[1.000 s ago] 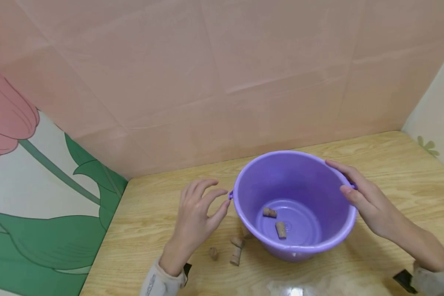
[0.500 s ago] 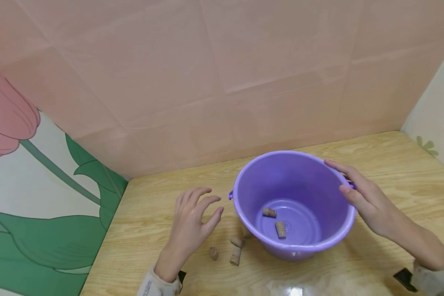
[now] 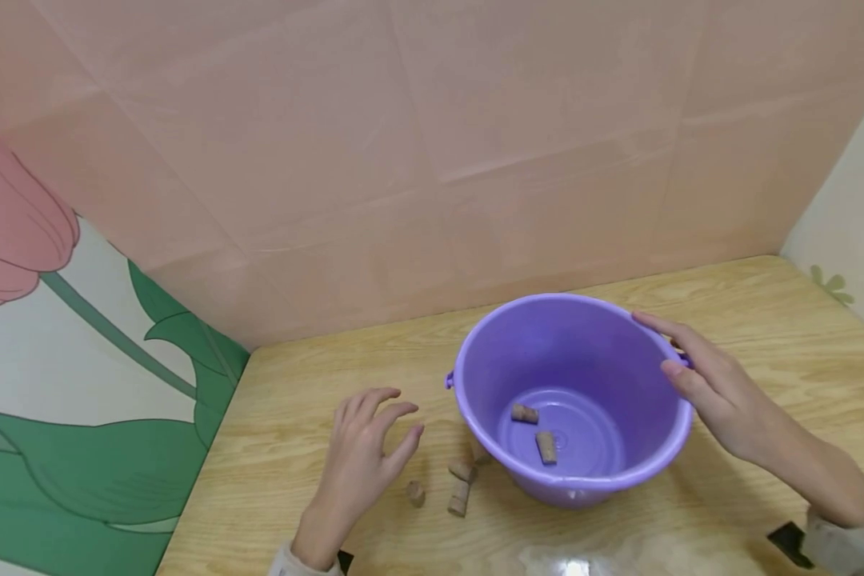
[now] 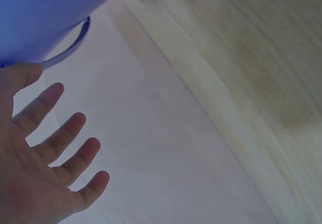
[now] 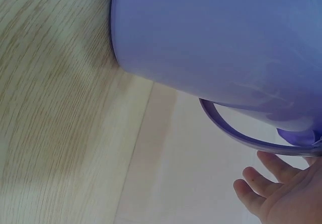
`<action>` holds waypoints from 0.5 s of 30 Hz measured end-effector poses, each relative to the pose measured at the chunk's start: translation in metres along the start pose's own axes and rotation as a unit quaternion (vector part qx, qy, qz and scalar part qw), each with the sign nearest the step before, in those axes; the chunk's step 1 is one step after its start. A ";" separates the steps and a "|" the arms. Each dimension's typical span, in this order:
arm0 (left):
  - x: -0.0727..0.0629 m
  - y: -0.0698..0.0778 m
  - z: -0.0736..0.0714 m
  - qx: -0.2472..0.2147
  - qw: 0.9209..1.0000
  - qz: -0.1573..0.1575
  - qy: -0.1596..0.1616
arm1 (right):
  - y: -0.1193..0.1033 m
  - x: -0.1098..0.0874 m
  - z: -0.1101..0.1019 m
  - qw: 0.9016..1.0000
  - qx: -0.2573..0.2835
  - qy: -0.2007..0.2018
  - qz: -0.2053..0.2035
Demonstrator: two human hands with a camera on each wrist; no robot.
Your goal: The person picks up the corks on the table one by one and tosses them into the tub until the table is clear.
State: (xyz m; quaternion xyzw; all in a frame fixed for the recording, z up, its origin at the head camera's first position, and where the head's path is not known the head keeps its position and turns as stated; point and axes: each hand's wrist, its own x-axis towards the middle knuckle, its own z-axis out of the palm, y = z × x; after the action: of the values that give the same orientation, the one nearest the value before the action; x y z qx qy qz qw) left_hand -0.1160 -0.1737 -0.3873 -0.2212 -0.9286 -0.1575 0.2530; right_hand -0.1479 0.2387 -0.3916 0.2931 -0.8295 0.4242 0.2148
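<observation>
A purple bucket (image 3: pixel 574 483) stands on the wooden table, with two wine corks on its bottom, one cork (image 3: pixel 524 413) behind the other cork (image 3: pixel 546 447). My right hand (image 3: pixel 716 392) holds the bucket's right rim, thumb over the edge and fingers outside. In the right wrist view, fingertips show beside the curved handle (image 5: pixel 236 133). Left of the bucket, my left hand (image 3: pixel 360 444) hovers with fingers spread and nothing in them. Below it lie several loose corks: a short cork (image 3: pixel 415 494), a cork (image 3: pixel 458 500) touching another cork (image 3: pixel 462 470), and one partly hidden by the bucket.
A pink-covered wall (image 3: pixel 418 176) rises behind the table (image 3: pixel 288 416). On the left is a panel with a painted tulip (image 3: pixel 14 216) and green leaves. A pale wall (image 3: pixel 857 224) bounds the right side.
My left hand has drawn away from the bucket's left handle lug, moving left and toward me. The right hand and the bucket have stayed almost in place; the corks lie as before.
</observation>
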 end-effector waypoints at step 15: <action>-0.025 -0.009 0.007 0.009 0.998 -0.045 -0.036 | -0.002 0.000 0.000 1.000 0.014 -0.004 0.009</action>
State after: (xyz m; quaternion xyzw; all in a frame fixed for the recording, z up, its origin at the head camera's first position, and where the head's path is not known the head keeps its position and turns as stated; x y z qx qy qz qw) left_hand -0.1044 -0.1869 -0.4086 -0.1822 -0.9476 -0.1520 0.2138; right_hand -0.1467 0.2374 -0.3903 0.2902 -0.8269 0.4367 0.2030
